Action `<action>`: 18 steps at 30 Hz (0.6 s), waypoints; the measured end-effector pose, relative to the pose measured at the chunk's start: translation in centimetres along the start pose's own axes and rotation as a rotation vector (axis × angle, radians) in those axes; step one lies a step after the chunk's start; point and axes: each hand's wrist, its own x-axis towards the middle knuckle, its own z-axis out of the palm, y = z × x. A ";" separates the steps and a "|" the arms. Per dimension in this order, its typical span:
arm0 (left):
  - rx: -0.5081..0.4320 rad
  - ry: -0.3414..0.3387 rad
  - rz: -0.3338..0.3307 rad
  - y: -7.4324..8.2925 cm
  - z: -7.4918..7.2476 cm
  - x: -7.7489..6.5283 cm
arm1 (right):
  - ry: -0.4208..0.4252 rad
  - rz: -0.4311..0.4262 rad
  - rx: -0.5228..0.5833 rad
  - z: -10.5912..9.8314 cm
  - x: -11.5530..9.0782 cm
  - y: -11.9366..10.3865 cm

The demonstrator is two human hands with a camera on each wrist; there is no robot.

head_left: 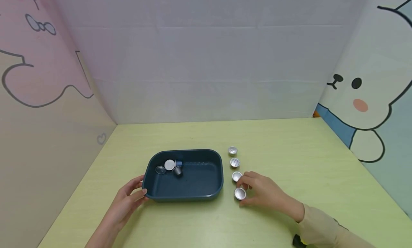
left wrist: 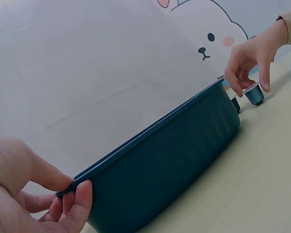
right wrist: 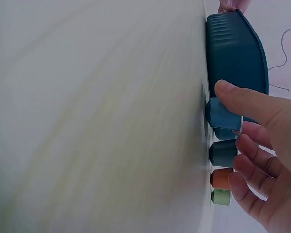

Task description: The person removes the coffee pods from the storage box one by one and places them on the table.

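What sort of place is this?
Likely a staged tabletop recording booth: a plain creased backdrop stands behind the pale yellow-green table, cartoon-printed panels flank it, and capsules are lined up beside a dark tray.

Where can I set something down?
Free: right half of the dark blue rectangular tray; pale green tabletop between tray and pale wall. Crowded: tray's back-left corner (small round capsules); tray's right side (four silver-topped capsules, right hand).
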 end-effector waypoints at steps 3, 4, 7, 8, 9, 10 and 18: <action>-0.003 0.001 0.000 0.0 0.0 0.0 | -0.008 0.004 0.003 -0.1 0.0 -0.1; -0.003 0.002 0.000 0.0 0.0 0.0 | -0.011 0.006 0.006 -0.1 0.1 -0.2; -0.007 0.000 -0.001 0.0 0.0 0.0 | -0.023 0.012 0.017 -0.2 0.1 -0.3; -0.008 -0.001 -0.001 0.0 0.0 0.0 | -0.026 0.014 0.019 -0.2 0.2 -0.4; -0.008 -0.002 -0.002 0.0 0.0 0.0 | -0.028 0.016 0.021 -0.3 0.2 -0.4; -0.009 -0.002 -0.002 0.0 0.0 0.0 | -0.031 0.018 0.023 -0.2 0.2 -0.4; -0.009 0.001 -0.007 0.0 0.0 0.0 | -0.040 0.024 0.017 -0.2 0.2 -0.5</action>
